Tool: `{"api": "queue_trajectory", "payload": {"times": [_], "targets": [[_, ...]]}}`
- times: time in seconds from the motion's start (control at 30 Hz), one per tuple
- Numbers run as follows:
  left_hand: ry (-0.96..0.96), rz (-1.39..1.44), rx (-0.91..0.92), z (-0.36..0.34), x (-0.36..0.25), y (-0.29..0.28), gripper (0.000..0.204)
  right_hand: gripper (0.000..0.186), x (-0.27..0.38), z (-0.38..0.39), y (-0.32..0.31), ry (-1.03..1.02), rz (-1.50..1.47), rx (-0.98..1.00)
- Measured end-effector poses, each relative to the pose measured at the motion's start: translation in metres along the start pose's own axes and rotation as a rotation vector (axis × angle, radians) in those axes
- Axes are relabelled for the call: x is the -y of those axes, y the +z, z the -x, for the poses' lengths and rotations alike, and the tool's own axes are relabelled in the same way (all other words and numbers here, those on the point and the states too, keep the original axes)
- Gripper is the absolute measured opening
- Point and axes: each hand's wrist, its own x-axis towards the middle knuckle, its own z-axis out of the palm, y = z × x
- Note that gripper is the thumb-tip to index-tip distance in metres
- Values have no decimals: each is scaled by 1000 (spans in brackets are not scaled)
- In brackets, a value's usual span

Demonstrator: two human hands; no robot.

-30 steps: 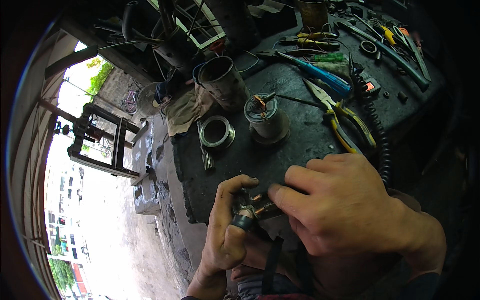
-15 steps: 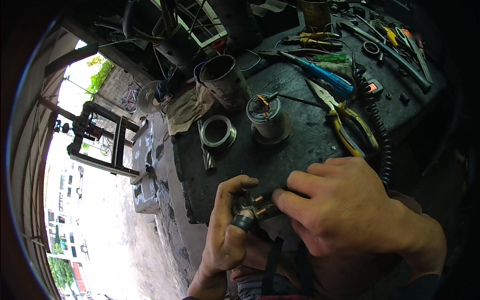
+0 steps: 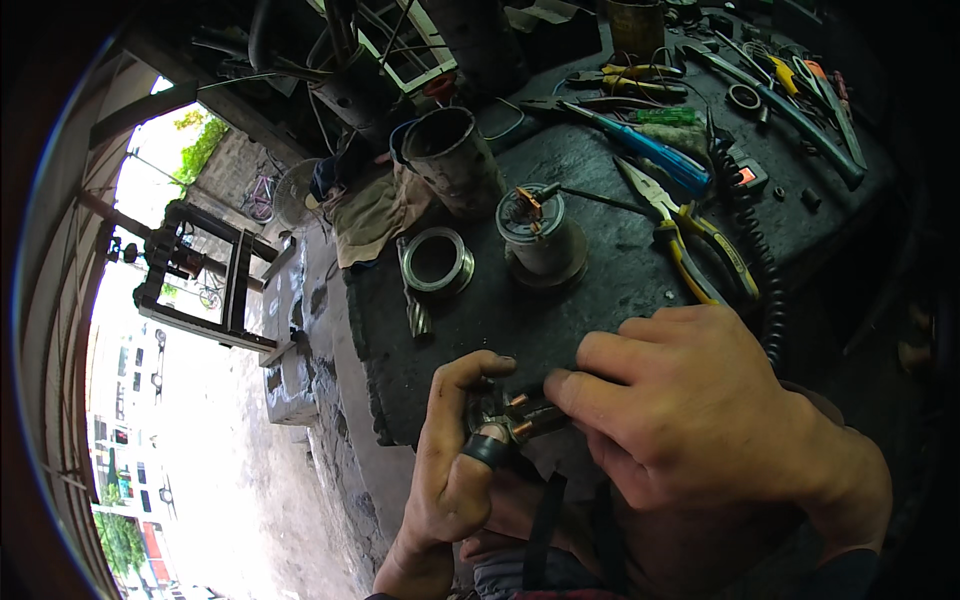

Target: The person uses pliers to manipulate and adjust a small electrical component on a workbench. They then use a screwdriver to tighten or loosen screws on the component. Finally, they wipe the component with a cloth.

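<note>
- A small metal part with copper-coloured studs [image 3: 520, 426] is held up between the hands, on the wearer's side of a grey cylinder with copper pieces on top [image 3: 545, 247].
- The left hand [image 3: 440, 455], nearer the wearer than the cylinder, has its grip clamped on the part, thumb below and forefinger curled above.
- The right hand [image 3: 690, 410], nearer and to the right of the cylinder, brings its fingertips to the part's dark end; their underside is hidden, so I cannot tell whether that grip is clamped.
- The step in hand appears to be fine adjusting by touch; the next move likely calls for a steady left hand and small finger movements.
- On the dark worktop [image 3: 590, 300], left of the cylinder, are a metal ring [image 3: 461, 276] and a fluted shaft [image 3: 419, 320].
- Yellow-and-black pliers [image 3: 668, 215] lie right of the cylinder, handles towards the right hand; they could hamper that elbow-room.
- Beyond the cylinder, leftward, stands a grimy can [image 3: 463, 178]; rightward lies a blue-handled tool [image 3: 655, 153].
</note>
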Motion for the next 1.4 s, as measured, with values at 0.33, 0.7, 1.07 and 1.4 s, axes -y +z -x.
{"api": "queue_trajectory", "payload": {"times": [0.33,0.7,1.07,1.4], "targets": [[-20,78,9,3,0,0,72,38,0,1,0,-13,-16,-17],[-51,146,-15,5,3,-2,70,39,3,1,3,-27,-10,-54],[-23,110,35,0,2,-5,62,33,4,1,2,-31,5,-101],[-217,681,3,-1,13,-6,58,34,-4,6,-13,-33,-37,-75]]}}
